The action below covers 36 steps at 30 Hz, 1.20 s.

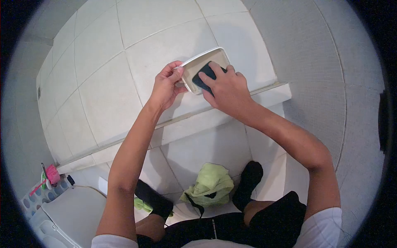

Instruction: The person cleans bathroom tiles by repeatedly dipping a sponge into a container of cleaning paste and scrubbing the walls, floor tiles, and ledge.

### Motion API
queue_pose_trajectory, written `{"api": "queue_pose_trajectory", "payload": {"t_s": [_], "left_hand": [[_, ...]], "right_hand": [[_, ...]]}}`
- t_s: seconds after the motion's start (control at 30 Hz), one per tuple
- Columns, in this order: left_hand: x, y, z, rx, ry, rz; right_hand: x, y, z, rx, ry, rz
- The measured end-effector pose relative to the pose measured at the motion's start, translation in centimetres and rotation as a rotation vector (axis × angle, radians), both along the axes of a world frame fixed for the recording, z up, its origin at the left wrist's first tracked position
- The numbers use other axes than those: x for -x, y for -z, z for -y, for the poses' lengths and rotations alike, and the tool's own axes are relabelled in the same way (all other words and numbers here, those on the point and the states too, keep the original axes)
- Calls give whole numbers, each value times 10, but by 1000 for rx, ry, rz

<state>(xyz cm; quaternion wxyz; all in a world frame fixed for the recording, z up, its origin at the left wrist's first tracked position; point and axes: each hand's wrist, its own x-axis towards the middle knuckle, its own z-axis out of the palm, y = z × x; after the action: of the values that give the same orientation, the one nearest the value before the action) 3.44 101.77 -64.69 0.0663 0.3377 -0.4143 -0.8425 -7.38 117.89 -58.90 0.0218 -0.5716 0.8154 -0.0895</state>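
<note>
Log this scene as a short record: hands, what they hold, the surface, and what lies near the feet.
Left hand: grips the near-left end of the tray
Right hand: presses a dark pad inside the tray
Tray: shallow, pale, rounded corners, tilted; contents beyond the pad not discernible
Surface beyond: pale tiles, edged by a raised white ledge
Between the feet: crumpled yellow-green cloth
Footwear: dark socks
Lower left: pink object, identity unclear

Note green cloth, crumpled on tiled floor. Record white plastic item at lower left, dotted surface beside it. Log pink item near left end of ledge.
</note>
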Motion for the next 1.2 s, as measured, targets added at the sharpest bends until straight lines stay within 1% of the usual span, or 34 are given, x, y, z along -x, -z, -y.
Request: {"api": "queue_pose_trajectory", "payload": {"t_s": [0.03, 0.17, 0.23, 0.27, 0.33, 0.37, 0.43, 0.47, 0.53, 0.63, 0.67, 0.73, 0.77, 0.83, 0.87, 0.93, 0.97, 1.03, 1.07, 1.13, 1.2], "left_hand": [[0, 0, 0, -23, -1, -11], [2, 0, 1, -31, -7, -5], [2, 1, 1, -41, -21, 23], [1, 5, 1, -41, -20, 30], [1, 12, 3, -74, -14, 9], [1, 11, 3, -75, -18, 13], [1, 8, 3, -79, 12, 13], [1, 8, 4, -81, 10, 15], [0, 8, 6, -120, 26, -5], [0, 8, 6, -122, 15, -6], [0, 8, 6, -122, 15, -5], [-1, 9, 6, -149, 18, -23], [-1, 10, 6, -150, 18, -22], [-1, 10, 6, -135, 13, -7], [-1, 10, 7, -136, 13, -6], [0, 11, 8, -116, 47, 2], [1, 8, 8, -117, 46, 4], [3, 1, 6, -126, 16, 22], [3, 2, 6, -126, 14, 22], [2, 6, 7, -118, 6, 28], [3, 8, 8, -112, 12, 25]], "right_hand": [[1, 6, 2, 94, -5, -58], [-2, 18, 18, 15, 77, 0], [-7, 29, 22, 123, 171, 270], [-3, 32, 25, 122, 171, 277], [13, 28, 35, -58, 438, 1035], [17, 20, 37, -61, 435, 1039], [25, 0, 41, -156, 660, 1420], [24, -3, 43, -160, 660, 1421], [23, -5, 47, -137, 706, 1536], [22, 5, 46, -116, 672, 1558], [24, 5, 45, -117, 672, 1558], [33, 2, 44, -260, 535, 1519], [37, -1, 44, -260, 536, 1520], [42, -8, 46, -386, 415, 1303], [43, -3, 46, -387, 415, 1304], [44, 9, 46, -314, 106, 1016], [41, 2, 46, -315, 105, 1017], [33, -18, 47, -463, 128, 775], [33, -18, 47, -464, 127, 775], [34, -15, 45, -409, -91, 174], [31, -12, 45, -370, -89, 136]]}}
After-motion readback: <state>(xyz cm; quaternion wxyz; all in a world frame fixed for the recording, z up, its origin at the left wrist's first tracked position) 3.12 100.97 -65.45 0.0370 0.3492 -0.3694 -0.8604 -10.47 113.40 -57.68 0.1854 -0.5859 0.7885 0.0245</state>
